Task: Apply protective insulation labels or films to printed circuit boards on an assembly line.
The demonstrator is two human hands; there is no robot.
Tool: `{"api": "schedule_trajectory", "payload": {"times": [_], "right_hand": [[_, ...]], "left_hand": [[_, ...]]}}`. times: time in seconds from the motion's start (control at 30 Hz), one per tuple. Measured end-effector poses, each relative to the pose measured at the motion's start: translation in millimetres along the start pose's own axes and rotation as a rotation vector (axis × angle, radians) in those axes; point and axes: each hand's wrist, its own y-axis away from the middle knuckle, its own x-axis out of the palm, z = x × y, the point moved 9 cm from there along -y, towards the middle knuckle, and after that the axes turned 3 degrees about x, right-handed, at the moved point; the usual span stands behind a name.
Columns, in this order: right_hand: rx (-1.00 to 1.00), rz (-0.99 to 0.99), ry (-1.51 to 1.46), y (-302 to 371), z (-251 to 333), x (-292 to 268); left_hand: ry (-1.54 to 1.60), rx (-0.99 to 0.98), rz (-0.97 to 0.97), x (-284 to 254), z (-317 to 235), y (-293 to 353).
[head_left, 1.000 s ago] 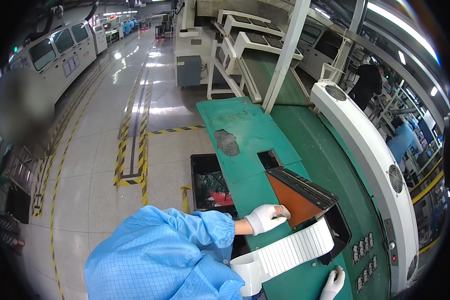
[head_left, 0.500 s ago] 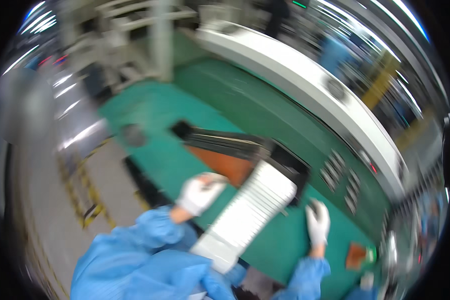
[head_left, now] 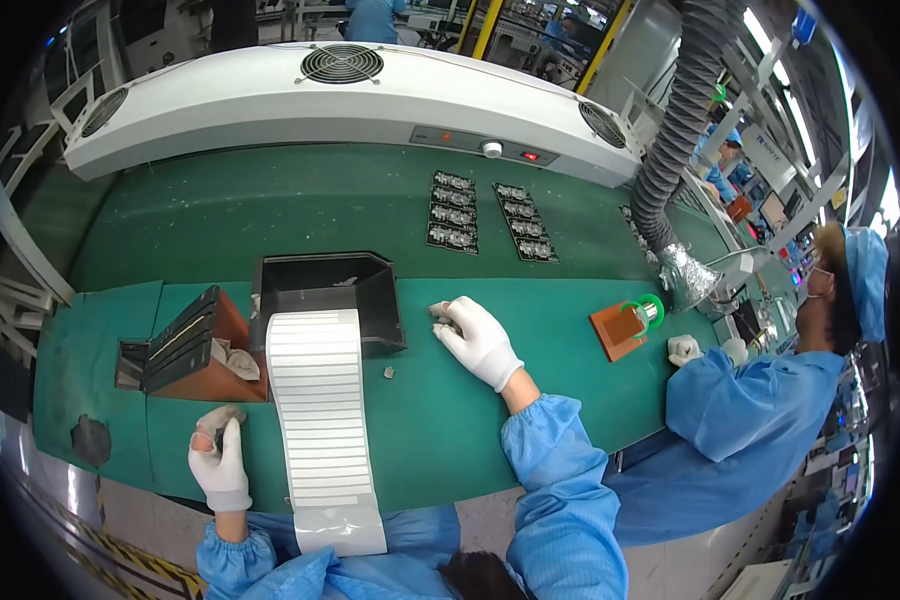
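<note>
My left hand (head_left: 220, 462), in a white glove with bare fingertips, is near the table's front edge, left of a long strip of white labels (head_left: 322, 420). Its fingers are pinched together; a small dark patch shows between them, too unclear to name. The strip runs from a black open bin (head_left: 382, 300) down over the edge toward my lap. My right hand (head_left: 482, 345), also gloved, hovers or rests right of the bin; which one, I cannot tell. Its fingers are bent, with a gap to the thumb and nothing visible between. A small grey scrap (head_left: 388, 372) lies beside it.
A brown box with dark slats (head_left: 195, 345) adjoins the bin. Two circuit-board panels (head_left: 453, 212) lie farther back under a white fan unit (head_left: 260, 100). At right are a brown block with a green-rimmed roll (head_left: 620, 330), a ribbed hose (head_left: 675, 130) and a co-worker in blue (head_left: 750, 420).
The head view has turned and levelled, and the blur is gone. Both hands remain on either side of the label strip. The co-worker at the right has come into view.
</note>
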Motion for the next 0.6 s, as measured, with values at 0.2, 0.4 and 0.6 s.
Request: {"api": "schedule_trajectory", "payload": {"times": [0.2,0.4,0.6], "right_hand": [[-0.066,-0.038,0.011,-3.7,3.7,-1.0],[-0.074,-0.044,0.018,-5.4,2.8,-1.2],[-0.045,-0.019,0.039,-4.2,3.3,0.1]], "left_hand": [[0.018,-0.027,-0.025,0.7,7.7,-2.3],[0.000,-0.014,-0.023,2.4,6.6,-4.8],[-0.040,-0.005,0.009,3.4,0.6,-3.8]]}}
